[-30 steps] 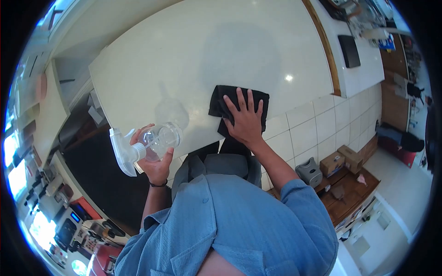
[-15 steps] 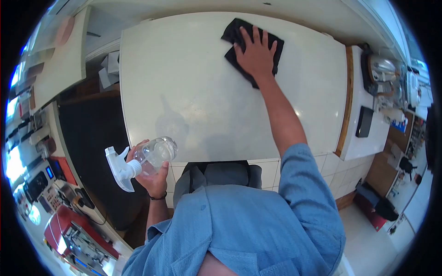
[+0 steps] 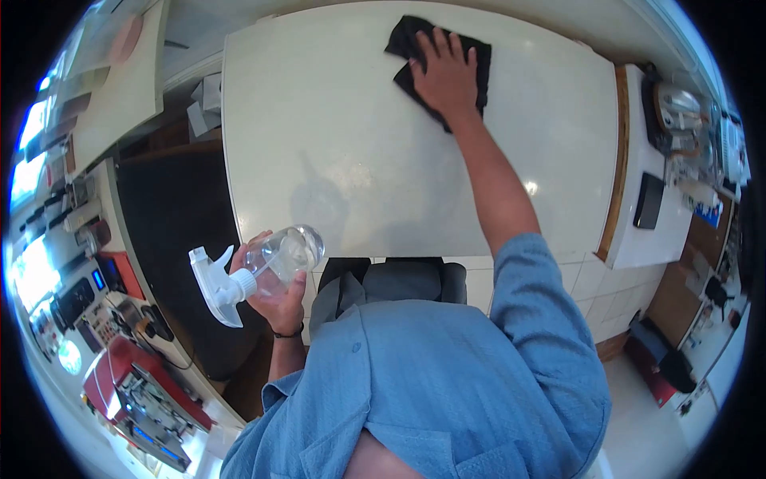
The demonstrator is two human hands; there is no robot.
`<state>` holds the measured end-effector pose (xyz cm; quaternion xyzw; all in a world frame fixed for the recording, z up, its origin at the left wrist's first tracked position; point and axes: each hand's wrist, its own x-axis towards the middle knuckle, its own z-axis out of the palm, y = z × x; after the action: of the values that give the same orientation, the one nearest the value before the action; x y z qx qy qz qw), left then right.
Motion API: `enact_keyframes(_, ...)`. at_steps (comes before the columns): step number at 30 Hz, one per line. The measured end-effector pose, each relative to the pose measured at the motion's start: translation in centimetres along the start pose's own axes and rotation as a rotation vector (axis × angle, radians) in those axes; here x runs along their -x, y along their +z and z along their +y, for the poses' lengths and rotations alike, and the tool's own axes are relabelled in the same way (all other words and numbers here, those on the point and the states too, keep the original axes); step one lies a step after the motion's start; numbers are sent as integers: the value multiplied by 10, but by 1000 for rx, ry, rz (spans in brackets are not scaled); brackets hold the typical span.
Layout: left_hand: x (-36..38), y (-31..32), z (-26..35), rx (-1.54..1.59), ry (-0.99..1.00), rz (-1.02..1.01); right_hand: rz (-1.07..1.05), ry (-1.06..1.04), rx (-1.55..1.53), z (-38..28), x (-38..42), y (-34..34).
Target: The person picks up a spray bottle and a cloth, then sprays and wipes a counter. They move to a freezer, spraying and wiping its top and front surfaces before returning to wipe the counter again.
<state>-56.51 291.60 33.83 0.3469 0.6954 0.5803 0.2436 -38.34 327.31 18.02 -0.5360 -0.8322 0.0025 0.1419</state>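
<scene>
My right hand (image 3: 448,80) lies flat with spread fingers on a crumpled black cloth (image 3: 415,33) near the far edge of the white table (image 3: 319,104). The cloth is partly hidden under the palm and fingers. At the table's near left corner, my left hand (image 3: 279,307) is wrapped round a clear spray bottle (image 3: 283,254). The bottle is tilted on its side, its white trigger head (image 3: 219,287) pointing left and its base toward the table. Its lower part looks clear, and a faint shadow falls on the tabletop beyond it.
To the right is a white counter (image 3: 638,215) with a wooden edge, a black flat object (image 3: 649,201) and a glass-and-metal appliance (image 3: 682,112). A dark panel (image 3: 179,255) stands left of the table. A red machine (image 3: 132,383) sits at the lower left; a grey chair (image 3: 403,281) is by my body.
The whole view has shifted, so the table sits higher and further right in it. Against the table, my right hand and the cloth have slid slightly left. My left hand still grips the bottle.
</scene>
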Motion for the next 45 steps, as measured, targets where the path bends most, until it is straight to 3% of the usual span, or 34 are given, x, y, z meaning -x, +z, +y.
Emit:
enact_keyframes(7, -44, -12, -9, 68, 67, -259, -111, 141, -129, -66, 146, -70)
enact_keyframes(15, -86, -39, -25, 69, 113, -487, -187, 338, -193, -139, 280, -102)
enact_keyframes(18, -98, -50, -30, 78, 142, -534, -178, 441, -327, -155, 315, -112)
enact_keyframes(20, -102, -54, -29, 108, 142, -536, -63, 542, -469, -164, 315, -122)
enact_keyframes(22, -107, -61, -31, 119, 134, -530, 37, 555, -520, -175, 306, -131)
enact_keyframes(26, -115, -74, -38, 129, 96, -509, -301, 391, -119, -190, 267, -105)
enact_keyframes(34, -125, -97, -56, 84, 59, -382, -243, 263, -64, -172, 173, -74)
enact_keyframes(45, -109, -138, -64, 29, -5, -76, -181, 18, 61, -126, -53, 21)
